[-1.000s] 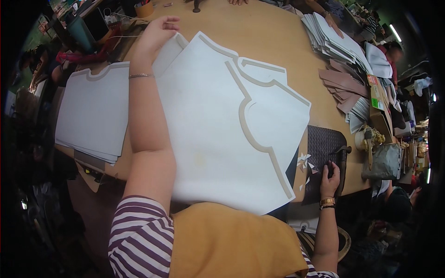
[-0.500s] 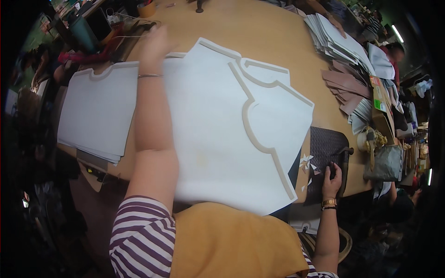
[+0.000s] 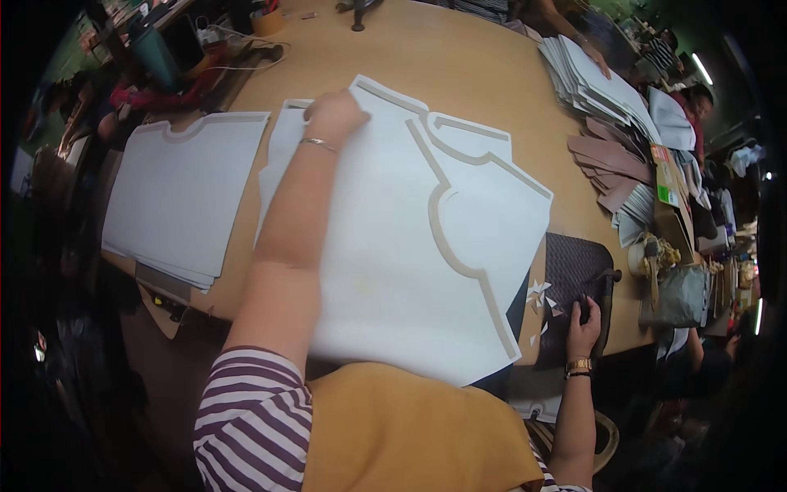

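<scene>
White sheet pieces [image 3: 385, 246] with beige strips along their curved edges lie overlapping in front of me, reaching to my apron. My left hand [image 3: 334, 116] is at their far edge, its fingers bent down onto the top white sheet; the fingertips are partly hidden. A separate stack of white sheets [image 3: 184, 197] with a notched far edge lies to the left of my forearm. My right hand [image 3: 584, 326] is curled, thumb and fingers close about something small and dark, over a dark textured mat [image 3: 570, 266]. Small white scraps [image 3: 537, 293] lie beside it.
A dark tool with a knobbed end [image 3: 613, 276] lies by the mat. At the far right are more stacked sheets [image 3: 590, 78], with another person's hand [image 3: 602, 66] on them, brown pieces [image 3: 607, 160] and a grey bag [image 3: 679, 295]. An orange cup [image 3: 266, 20] stands far left.
My left hand has moved right and nearer, from beyond the sheets onto their far edge. A strip of table now shows between the left stack and the middle sheets. My right hand has barely moved.
</scene>
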`<action>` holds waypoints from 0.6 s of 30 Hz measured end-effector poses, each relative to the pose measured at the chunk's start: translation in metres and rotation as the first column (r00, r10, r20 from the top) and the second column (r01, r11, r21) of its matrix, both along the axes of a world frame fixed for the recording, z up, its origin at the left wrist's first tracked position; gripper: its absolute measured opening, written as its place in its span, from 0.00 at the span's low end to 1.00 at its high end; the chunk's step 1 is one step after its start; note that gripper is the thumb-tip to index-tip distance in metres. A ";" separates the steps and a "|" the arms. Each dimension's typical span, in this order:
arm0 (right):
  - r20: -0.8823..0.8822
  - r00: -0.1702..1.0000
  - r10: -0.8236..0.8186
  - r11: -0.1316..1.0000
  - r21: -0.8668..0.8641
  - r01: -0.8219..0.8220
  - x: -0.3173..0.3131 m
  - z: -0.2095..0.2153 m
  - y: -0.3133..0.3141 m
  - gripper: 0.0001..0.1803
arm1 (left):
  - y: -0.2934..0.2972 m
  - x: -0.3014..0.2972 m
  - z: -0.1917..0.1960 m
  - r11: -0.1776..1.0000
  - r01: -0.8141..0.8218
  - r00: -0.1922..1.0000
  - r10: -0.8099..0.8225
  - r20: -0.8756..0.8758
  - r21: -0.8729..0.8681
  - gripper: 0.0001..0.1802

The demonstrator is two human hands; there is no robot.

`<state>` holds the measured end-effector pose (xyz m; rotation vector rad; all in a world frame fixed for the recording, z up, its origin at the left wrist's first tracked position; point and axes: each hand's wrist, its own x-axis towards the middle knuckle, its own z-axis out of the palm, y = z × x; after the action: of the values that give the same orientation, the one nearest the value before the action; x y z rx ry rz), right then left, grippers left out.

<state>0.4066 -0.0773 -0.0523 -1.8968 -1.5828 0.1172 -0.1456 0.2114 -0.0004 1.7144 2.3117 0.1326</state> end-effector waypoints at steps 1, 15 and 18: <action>0.009 1.000 -0.011 1.000 -0.003 0.011 -0.001 0.000 0.000 0.14 | -0.002 -0.007 0.005 0.999 0.009 1.000 -0.010 -0.005 -0.037 0.36; -0.041 0.999 0.002 1.000 0.013 -0.001 0.002 -0.003 0.000 0.14 | 0.007 -0.043 0.028 0.942 0.256 0.750 -0.335 0.570 0.216 0.24; -0.061 0.998 -0.006 1.000 0.004 0.006 0.002 -0.004 0.000 0.14 | -0.030 -0.003 0.089 0.859 0.474 0.716 -0.504 0.483 0.193 0.15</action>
<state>0.4091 -0.0770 -0.0563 -1.8771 -1.5358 0.1679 -0.1486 0.1816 0.0888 1.9560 1.4250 0.4923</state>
